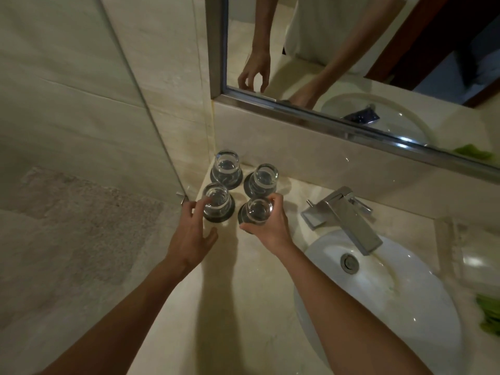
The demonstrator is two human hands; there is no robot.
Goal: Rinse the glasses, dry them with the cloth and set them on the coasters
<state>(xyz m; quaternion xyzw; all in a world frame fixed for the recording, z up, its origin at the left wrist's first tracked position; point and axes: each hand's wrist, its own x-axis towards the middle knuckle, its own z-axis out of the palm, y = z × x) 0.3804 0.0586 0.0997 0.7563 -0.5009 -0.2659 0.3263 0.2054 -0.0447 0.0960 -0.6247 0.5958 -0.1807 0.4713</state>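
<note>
Several clear glasses stand upside down on dark round coasters in the counter's far left corner. My right hand (266,226) is wrapped around the front right glass (257,211), which sits on its coaster (242,214). My left hand (193,232) is spread open, its fingertips touching the side of the front left glass (215,199) without closing on it. Behind them stand the back left glass (226,165) and the back right glass (263,177). No cloth is in view.
A white basin (378,288) with a square chrome tap (349,220) lies to the right. A mirror (351,50) hangs above the counter. A glass shower panel (151,117) edges the left side. Something green (489,315) lies at the far right.
</note>
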